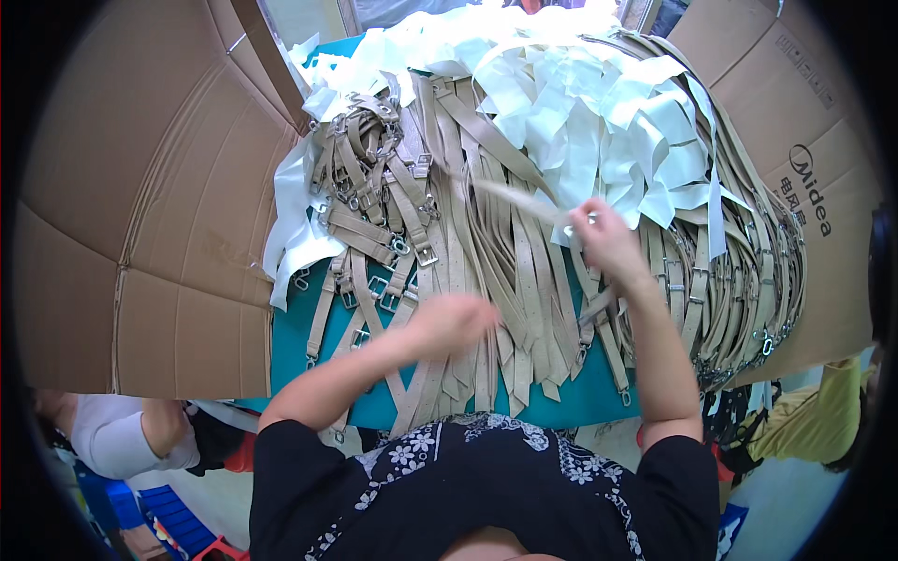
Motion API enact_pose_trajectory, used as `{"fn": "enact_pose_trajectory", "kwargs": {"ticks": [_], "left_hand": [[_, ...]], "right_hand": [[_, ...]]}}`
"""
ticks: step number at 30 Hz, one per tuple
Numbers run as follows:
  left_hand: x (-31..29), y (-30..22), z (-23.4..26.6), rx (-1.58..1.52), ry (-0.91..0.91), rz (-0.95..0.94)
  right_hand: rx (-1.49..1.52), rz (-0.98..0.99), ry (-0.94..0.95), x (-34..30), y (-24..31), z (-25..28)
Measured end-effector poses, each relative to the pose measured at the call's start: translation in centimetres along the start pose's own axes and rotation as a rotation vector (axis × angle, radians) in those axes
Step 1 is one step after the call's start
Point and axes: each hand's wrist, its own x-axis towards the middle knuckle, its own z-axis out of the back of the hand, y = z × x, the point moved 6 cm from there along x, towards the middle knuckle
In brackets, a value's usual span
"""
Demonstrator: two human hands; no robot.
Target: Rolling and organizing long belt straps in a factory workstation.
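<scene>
My right hand (606, 241) is closed round a beige strap (517, 197). One length of it stretches up and to the left, blurred by motion, and a shorter piece shows below the hand. My left hand (456, 323) is smeared over the middle of the work surface, so its fingers are hard to read. Beneath it lie long beige straps (524, 318), many with pointed ends and punched holes. To their left sits a heap of beige straps with metal buckles and clips (374, 178).
White paper-like strips (599, 112) pile up at the back and right. A thick bundle of buckled straps (748, 280) curves down the right side. Cardboard sheets (187, 234) stand at both sides of the green table (543, 411). Other people's arms (140, 430) show beyond them.
</scene>
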Motion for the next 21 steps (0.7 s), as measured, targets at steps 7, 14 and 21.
{"fn": "enact_pose_trajectory", "kwargs": {"ticks": [7, 14, 21], "left_hand": [[11.3, 15.4, 8.4, 0.018, -0.604, 0.361], [22.6, 24.8, 11.1, -0.076, -0.272, 0.893], [30.4, 28.1, 9.8, -1.117, -0.479, 0.368]], "right_hand": [[-0.972, 0.054, -0.05, 0.0, -2.9, 3.2], [-0.735, 0.165, -0.023, 2.1, 1.9, -3.1], [-0.613, 0.593, -0.223, 7.8, 1.9, -9.0]]}}
